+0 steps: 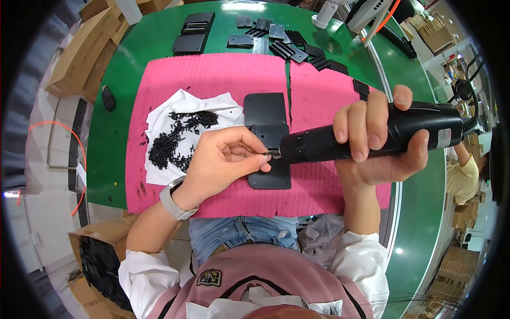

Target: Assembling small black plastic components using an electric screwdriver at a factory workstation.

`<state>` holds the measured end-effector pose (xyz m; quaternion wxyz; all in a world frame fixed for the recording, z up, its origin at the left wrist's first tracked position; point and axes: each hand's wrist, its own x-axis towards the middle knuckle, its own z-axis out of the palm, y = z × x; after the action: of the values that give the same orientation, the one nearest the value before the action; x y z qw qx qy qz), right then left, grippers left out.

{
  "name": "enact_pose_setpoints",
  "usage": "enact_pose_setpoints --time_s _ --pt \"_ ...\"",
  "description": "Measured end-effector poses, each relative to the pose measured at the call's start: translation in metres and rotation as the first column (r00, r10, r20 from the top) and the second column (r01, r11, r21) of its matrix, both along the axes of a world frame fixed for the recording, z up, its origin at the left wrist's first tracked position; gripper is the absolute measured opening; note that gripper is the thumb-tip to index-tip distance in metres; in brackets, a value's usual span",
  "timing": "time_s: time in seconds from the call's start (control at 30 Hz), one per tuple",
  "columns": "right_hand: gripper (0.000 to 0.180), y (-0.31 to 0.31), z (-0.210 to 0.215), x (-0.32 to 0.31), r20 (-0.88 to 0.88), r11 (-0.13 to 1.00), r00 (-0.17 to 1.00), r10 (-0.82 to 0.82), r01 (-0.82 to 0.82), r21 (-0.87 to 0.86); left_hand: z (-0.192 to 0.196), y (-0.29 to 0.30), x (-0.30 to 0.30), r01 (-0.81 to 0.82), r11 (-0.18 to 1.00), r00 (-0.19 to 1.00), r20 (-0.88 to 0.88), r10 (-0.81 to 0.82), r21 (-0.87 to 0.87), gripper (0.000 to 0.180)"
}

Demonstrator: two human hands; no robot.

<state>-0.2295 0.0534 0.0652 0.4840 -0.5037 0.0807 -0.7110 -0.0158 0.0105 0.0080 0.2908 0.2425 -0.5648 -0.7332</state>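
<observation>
My right hand [380, 130] is wrapped round a black electric screwdriver [319, 143], held sideways with its bit pointing left. At the tip of the bit, my left hand [226, 159] pinches a small black screw [267, 154], mostly hidden by thumb and fingertips. Below both hands lies a black plastic part [265, 109] with two wide ends and a narrower middle, partly covered by the left hand and the screwdriver. To its left, a heap of black screws [166, 150] is spread over a white cloth [215, 137].
A pink foam mat [313, 194] with a tear covers part of the green table [114, 159]. Behind it are another black part [194, 34] and several loose black and metal plates [276, 32]. A cardboard box [101, 239] with black pieces stands at lower left. Another person [462, 178] is at far right.
</observation>
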Motion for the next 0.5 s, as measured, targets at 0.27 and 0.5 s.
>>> enact_pose_setpoints --time_s 0.27,0.5 --pt "0.039 0.006 0.001 0.019 0.066 0.981 0.981 -0.184 0.178 0.081 -0.003 0.002 0.001 -0.042 0.999 0.998 -0.041 0.043 0.016 0.008" --pt "0.038 -0.003 -0.002 0.011 0.221 0.968 0.954 -0.201 0.159 0.197 0.006 0.006 -0.001 -0.019 0.997 1.000 -0.019 0.021 0.076 0.010"
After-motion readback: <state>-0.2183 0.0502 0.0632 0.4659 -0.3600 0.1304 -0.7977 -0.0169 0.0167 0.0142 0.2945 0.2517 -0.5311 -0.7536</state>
